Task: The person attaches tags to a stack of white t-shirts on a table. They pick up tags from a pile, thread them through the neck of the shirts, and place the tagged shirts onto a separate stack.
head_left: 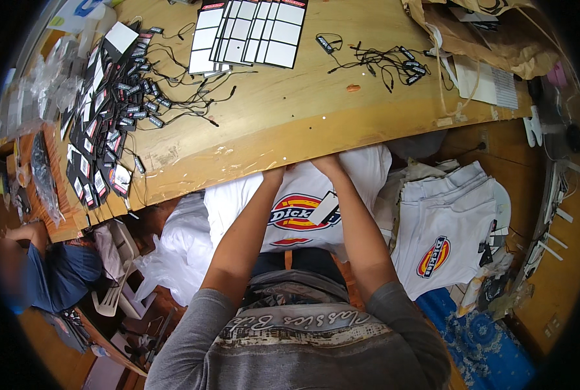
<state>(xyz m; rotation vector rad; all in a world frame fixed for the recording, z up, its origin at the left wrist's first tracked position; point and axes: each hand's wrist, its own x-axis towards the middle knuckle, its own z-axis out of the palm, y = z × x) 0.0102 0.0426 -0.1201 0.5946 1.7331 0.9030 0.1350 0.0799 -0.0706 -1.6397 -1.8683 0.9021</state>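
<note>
A white T-shirt (368, 169) with a red, yellow and dark blue printed emblem lies across my lap, running up under the table's front edge. On its print rests a hang tag (326, 208), white with a black strip. My left hand (275, 174) and my right hand (328, 166) are both at the top of the shirt, close under that edge. The tabletop covers the fingers of each, so their grip on the fabric is hidden. Both forearms reach forward over the shirt, one on either side of the emblem.
On the wooden table (251, 140) lie heaped black hang tags (95, 130), white-panelled cards (248, 32), corded black tag strings (381, 62) and a brown paper bag (498, 32). Folded white shirts (446, 221) are stacked at right. Clear plastic (179, 253) and a person in dark blue (65, 273) are at left.
</note>
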